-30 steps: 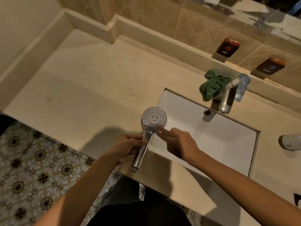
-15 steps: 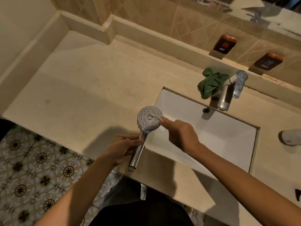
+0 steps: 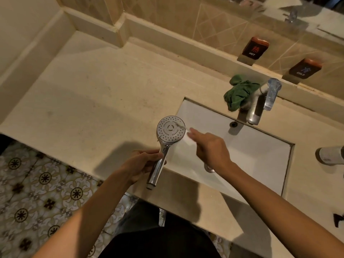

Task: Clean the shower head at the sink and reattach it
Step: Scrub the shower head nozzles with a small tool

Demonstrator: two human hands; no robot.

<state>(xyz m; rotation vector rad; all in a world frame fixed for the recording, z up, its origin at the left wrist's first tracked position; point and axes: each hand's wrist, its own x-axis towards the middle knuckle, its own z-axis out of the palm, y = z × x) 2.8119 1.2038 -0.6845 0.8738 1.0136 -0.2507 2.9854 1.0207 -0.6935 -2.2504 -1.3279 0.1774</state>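
The chrome shower head [image 3: 170, 130] is held face up over the left rim of the white sink [image 3: 256, 148]. My left hand [image 3: 141, 164] grips its handle, whose lower end sticks out below the fingers. My right hand [image 3: 210, 148] holds a thin white brush [image 3: 180, 125], blurred by motion. The brush tip touches the upper right part of the perforated face.
A chrome tap [image 3: 255, 108] stands behind the basin with a crumpled green cloth [image 3: 239, 94] beside it. HOT [image 3: 254, 46] and COLD [image 3: 303, 68] signs sit on the tiled ledge. A white bottle [image 3: 330, 155] lies on the counter at the right. Beige countertop [image 3: 93, 90] stretches to the left.
My right hand has moved the brush from the lower edge of the shower head's face to its upper right part. My left hand keeps the same grip on the handle.
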